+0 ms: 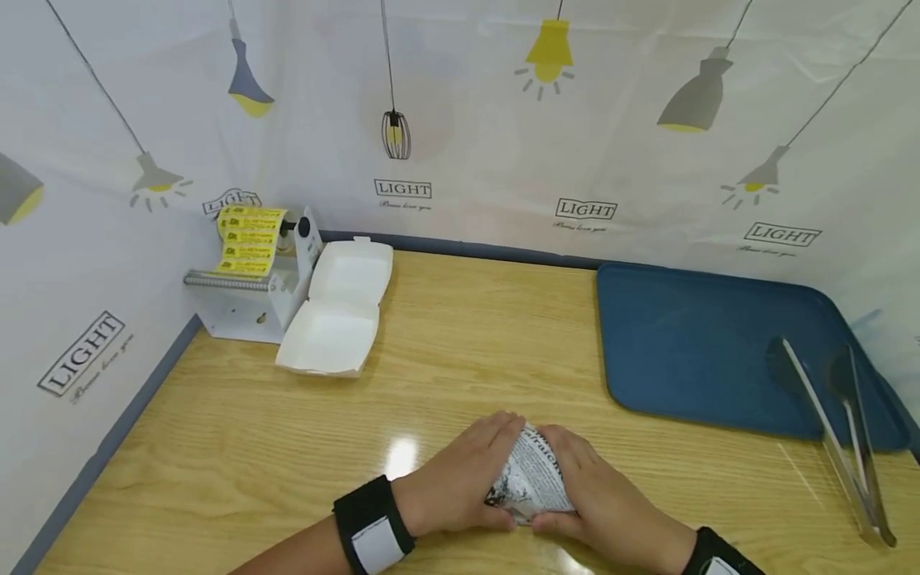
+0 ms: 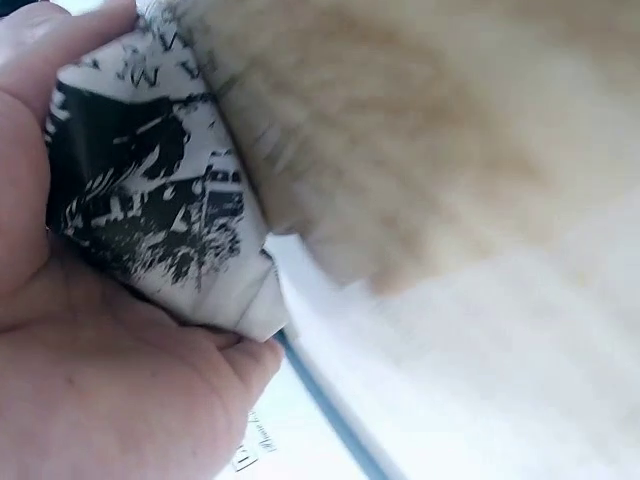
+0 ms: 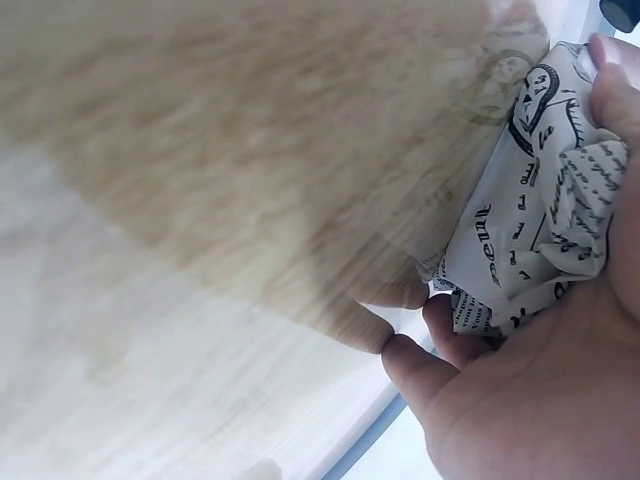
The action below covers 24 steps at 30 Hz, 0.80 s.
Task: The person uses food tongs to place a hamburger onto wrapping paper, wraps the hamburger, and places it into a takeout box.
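Left hand: the left hand (image 1: 467,475) reached in from the lower left, its back turned up toward the head camera, its fingers curved along the packet's left and far side, its thumb low at the near edge; it gripped the packet.
Right hand: the right hand (image 1: 600,491) came in from the lower right as a near mirror, fingers bent over the packet's right side, thumb along the near edge; it gripped the packet too.
Thumbs: they pointed toward each other in front of the packet, their tips near one another.
Wrists: each wore a black strap, the left strap (image 1: 374,523) with a pale patch showing.
Printed paper packet: the packet (image 1: 533,475) sat between the two palms, low over the worktop (image 1: 474,343), with a band of its print visible between the hands.
Packet, left wrist view: a flat, dark-printed face lay against the left palm, narrowing to a folded corner near a digit.
Packet, right wrist view: the paper was creased and bunched against the right palm.
White box: the clamshell box (image 1: 338,311) lay unfolded, well apart from the hands, just beside the label dispenser (image 1: 244,311).
Yellow labels: the strip (image 1: 251,239) hung over the dispenser.
Blue tray: the tray (image 1: 690,343) lay at the far right.
Tongs: the metal tongs (image 1: 830,435) rested partly across the tray, their joined end beyond its near edge.
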Each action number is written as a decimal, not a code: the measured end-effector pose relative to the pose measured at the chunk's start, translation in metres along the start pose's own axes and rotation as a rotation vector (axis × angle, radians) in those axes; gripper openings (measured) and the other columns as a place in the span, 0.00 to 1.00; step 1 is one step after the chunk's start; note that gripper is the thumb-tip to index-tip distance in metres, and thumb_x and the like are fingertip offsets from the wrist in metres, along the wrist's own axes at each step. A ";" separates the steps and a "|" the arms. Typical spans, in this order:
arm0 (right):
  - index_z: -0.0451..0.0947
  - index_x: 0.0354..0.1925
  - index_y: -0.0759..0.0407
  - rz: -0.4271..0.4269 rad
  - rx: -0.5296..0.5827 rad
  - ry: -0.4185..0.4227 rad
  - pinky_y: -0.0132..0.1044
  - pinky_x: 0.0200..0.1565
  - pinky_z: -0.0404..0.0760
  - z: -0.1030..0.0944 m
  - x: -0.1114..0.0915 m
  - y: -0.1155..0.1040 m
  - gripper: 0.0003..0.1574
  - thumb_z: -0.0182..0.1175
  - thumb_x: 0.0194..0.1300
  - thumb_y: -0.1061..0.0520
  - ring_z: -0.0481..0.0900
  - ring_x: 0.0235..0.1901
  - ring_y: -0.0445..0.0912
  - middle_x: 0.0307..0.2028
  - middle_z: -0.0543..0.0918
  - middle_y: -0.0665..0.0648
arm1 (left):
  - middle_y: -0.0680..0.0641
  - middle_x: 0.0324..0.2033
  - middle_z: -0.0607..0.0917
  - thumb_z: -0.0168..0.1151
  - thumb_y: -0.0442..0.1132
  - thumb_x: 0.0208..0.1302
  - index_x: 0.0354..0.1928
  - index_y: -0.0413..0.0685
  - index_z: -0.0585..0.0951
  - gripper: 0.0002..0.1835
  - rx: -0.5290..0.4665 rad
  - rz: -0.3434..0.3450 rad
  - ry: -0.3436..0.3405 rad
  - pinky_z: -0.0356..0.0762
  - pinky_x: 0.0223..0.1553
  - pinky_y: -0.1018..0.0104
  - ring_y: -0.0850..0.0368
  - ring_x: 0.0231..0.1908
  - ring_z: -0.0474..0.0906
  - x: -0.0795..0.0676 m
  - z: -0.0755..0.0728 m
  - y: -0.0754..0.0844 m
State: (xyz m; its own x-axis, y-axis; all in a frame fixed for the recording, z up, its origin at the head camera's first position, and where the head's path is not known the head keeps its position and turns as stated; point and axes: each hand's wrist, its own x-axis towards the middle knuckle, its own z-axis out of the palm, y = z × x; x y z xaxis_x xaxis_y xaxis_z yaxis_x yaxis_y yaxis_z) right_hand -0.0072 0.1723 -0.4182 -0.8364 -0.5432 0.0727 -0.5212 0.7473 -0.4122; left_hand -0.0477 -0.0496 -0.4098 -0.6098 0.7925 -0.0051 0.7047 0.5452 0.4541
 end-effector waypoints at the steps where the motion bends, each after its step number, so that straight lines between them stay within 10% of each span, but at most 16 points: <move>1: 0.56 0.70 0.66 0.001 0.000 0.004 0.52 0.59 0.79 0.000 0.001 0.000 0.58 0.58 0.57 0.29 0.65 0.65 0.48 0.65 0.69 0.61 | 0.32 0.73 0.60 0.73 0.58 0.47 0.74 0.31 0.52 0.61 0.003 -0.005 -0.009 0.60 0.75 0.47 0.42 0.73 0.52 -0.001 -0.002 0.000; 6: 0.56 0.71 0.66 0.015 0.000 0.014 0.54 0.60 0.78 0.003 0.001 0.001 0.60 0.59 0.56 0.29 0.66 0.66 0.50 0.65 0.70 0.62 | 0.32 0.76 0.50 0.65 0.66 0.51 0.76 0.36 0.49 0.61 -0.098 -0.080 -0.051 0.52 0.75 0.39 0.38 0.75 0.40 -0.009 -0.016 0.000; 10: 0.56 0.71 0.65 0.043 0.013 -0.006 0.54 0.61 0.77 0.004 0.000 0.002 0.61 0.58 0.54 0.27 0.66 0.66 0.50 0.65 0.71 0.62 | 0.36 0.75 0.57 0.61 0.62 0.59 0.76 0.42 0.54 0.51 -0.262 -0.222 0.031 0.65 0.70 0.41 0.42 0.72 0.56 -0.025 -0.039 -0.005; 14: 0.54 0.72 0.65 0.081 0.058 -0.056 0.56 0.62 0.75 0.005 0.000 0.001 0.63 0.56 0.54 0.25 0.64 0.67 0.52 0.66 0.69 0.63 | 0.40 0.57 0.77 0.61 0.50 0.65 0.65 0.42 0.68 0.31 -0.424 -0.369 0.305 0.85 0.43 0.56 0.53 0.46 0.80 -0.054 -0.073 -0.034; 20: 0.53 0.71 0.67 0.066 0.058 -0.070 0.59 0.61 0.75 0.005 0.002 0.000 0.64 0.53 0.55 0.24 0.64 0.67 0.56 0.66 0.68 0.66 | 0.55 0.23 0.75 0.52 0.48 0.72 0.42 0.48 0.76 0.11 -0.551 -0.671 0.782 0.73 0.17 0.76 0.65 0.19 0.71 -0.115 -0.121 -0.124; 24: 0.52 0.71 0.65 0.075 0.090 -0.077 0.61 0.60 0.75 0.004 0.004 0.000 0.63 0.53 0.55 0.24 0.64 0.67 0.56 0.66 0.68 0.65 | 0.60 0.22 0.72 0.48 0.50 0.73 0.51 0.51 0.77 0.15 -0.709 -0.868 0.957 0.69 0.13 0.78 0.68 0.18 0.67 -0.147 -0.129 -0.182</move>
State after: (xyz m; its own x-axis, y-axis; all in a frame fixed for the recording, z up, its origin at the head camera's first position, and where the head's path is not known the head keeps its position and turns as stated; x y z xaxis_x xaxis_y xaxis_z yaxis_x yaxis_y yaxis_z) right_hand -0.0102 0.1683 -0.4213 -0.8553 -0.5173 -0.0299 -0.4375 0.7517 -0.4935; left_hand -0.1337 -0.3004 -0.3768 -0.9400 -0.3377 -0.0479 -0.1475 0.2757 0.9499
